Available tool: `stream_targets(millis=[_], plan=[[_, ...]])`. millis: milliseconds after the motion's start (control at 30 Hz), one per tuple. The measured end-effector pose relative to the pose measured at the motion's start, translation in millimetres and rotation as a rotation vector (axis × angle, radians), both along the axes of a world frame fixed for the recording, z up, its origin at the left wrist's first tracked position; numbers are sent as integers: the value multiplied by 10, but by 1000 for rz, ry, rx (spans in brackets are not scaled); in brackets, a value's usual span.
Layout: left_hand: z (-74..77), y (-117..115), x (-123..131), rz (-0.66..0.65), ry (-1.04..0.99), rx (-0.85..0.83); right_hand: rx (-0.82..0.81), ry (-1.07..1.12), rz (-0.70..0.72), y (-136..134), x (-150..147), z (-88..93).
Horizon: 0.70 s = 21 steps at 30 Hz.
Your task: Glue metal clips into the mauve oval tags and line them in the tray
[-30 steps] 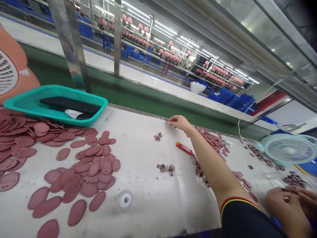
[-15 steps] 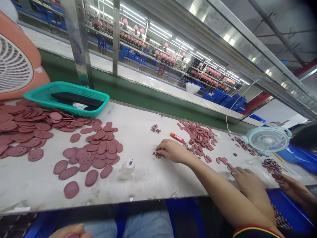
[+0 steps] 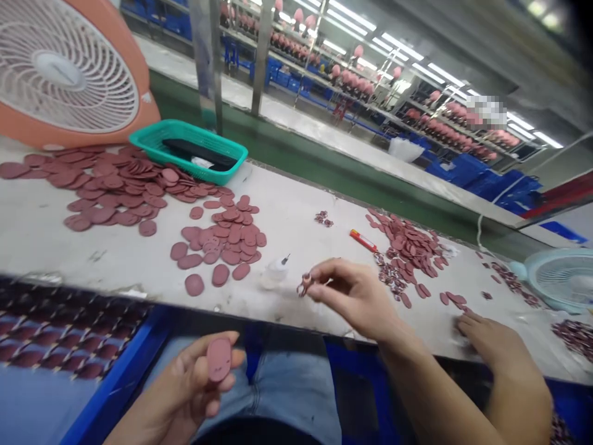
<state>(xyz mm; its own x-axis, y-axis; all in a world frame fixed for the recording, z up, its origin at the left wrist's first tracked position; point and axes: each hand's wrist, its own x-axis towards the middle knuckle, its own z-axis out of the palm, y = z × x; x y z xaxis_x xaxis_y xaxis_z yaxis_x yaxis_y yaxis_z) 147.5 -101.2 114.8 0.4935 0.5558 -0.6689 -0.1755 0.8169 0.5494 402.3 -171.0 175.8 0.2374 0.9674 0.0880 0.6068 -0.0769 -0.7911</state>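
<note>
Pinching a light, tiny maroon piece between fingertips, the right hand hovers above the worktop; the left hand grasps a thin, seemingly flexible oval pad by its edges.

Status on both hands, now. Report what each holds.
Left hand: holding an oval maroon pad. Right hand: pinching a small maroon piece. White squeeze bottle stands close beside that piece.

place: factory workshop | long white workbench strewn with pink cut pieces | beyond: steel racks of pink parts, stacked blue crates, rows of strip lights
</note>
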Motion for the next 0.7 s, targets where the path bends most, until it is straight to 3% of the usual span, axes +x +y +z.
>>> stream_targets(millis=[100,167,333,700], plan=[[46,-20,10,-72,-76,-39,64,368,109,-98,-442,-29],[1,-11,-12,-128,-131,-45,106,468,123,-131,-641,-87],[-101,26,-76,-246,-227,-37,175,283,144,-124,-797,-178],[-138,7,-39,-254,-275,-44,203,161,201,-92,-770,-174]])
